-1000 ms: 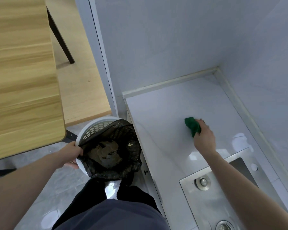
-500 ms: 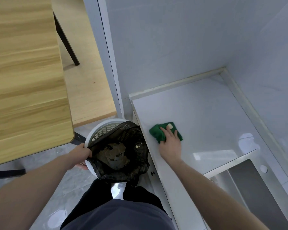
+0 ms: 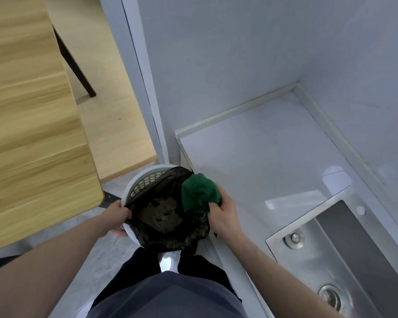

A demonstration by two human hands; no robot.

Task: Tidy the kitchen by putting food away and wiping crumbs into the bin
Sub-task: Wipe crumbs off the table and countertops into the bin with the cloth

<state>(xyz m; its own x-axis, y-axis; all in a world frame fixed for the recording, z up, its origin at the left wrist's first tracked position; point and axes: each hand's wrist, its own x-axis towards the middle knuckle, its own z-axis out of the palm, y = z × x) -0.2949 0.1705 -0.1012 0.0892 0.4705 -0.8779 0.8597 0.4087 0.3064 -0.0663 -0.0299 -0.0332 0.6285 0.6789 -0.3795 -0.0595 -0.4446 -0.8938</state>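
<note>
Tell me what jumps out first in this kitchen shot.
The green cloth stands out, bunched in the right hand over the open bin at the worktop's edge. The left hand grips the bin's rim and its black liner. A steel sink sits at lower right.

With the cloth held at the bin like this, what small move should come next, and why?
Probably shake the green cloth over the bin: the right hand holds it bunched above the black liner at the counter edge, while the left hand grips the rim.
</note>
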